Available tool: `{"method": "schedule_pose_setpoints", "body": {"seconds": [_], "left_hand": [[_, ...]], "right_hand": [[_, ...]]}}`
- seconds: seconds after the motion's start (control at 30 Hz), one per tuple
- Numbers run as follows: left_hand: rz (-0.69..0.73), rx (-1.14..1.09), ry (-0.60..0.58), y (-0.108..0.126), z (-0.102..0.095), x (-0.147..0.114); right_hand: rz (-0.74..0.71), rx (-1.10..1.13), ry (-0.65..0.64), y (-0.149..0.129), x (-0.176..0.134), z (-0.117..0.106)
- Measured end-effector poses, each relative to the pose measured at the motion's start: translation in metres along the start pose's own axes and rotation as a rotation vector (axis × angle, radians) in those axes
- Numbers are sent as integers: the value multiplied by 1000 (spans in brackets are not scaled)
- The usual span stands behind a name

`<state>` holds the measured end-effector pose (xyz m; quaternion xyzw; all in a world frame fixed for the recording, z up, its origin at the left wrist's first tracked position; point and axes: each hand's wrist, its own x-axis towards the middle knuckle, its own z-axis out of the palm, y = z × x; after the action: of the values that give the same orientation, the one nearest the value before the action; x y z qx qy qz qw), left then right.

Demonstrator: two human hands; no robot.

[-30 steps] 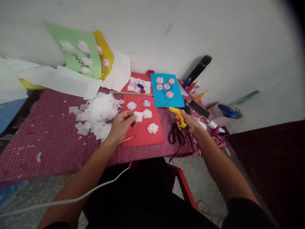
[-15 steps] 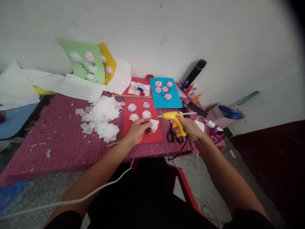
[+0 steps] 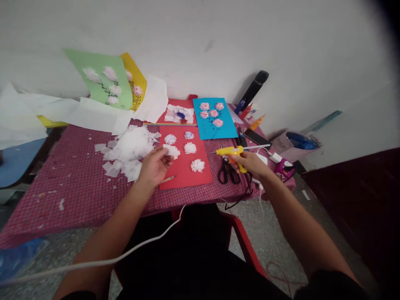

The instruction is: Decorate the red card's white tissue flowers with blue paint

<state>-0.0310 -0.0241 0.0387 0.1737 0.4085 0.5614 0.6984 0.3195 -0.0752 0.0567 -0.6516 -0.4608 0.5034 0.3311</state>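
My left hand is at the left edge of a red sheet of card, its fingers pinching a small piece of white tissue paper. This piece overlaps a fluffy white paper flower behind it, so their border is hard to make out. Other crumpled paper flowers sit on the card, two of them speckled blue. My right hand grips a yellow hot glue gun, its nozzle pointing left and a glue stick jutting from the back. Black-handled scissors lie below it.
A heap of white tissue squares lies left of the card. Behind are a blue card with pink flowers, a stained tissue and a green card against the wall. A white cable crosses in front of my lap.
My left hand has moved left with the tissue piece, uncovering a white flower at the card's lower right. The glue gun has shifted slightly right and turned more level.
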Motion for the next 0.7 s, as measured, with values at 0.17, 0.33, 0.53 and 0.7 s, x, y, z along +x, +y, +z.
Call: {"method": "schedule_pose_setpoints", "body": {"seconds": [0.17,0.33,0.53,0.7], "left_hand": [[14,88,7,3,-28,-16],[31,271,-72,0,-53,-35],[292,1269,-340,27,-79,-66],[604,1943,-215,60,-105,-86]], "right_hand": [[108,137,-121,7,42,-11],[174,84,-38,9,55,-9],[137,-103,68,10,38,-15],[118,-204,52,2,37,-15]]}}
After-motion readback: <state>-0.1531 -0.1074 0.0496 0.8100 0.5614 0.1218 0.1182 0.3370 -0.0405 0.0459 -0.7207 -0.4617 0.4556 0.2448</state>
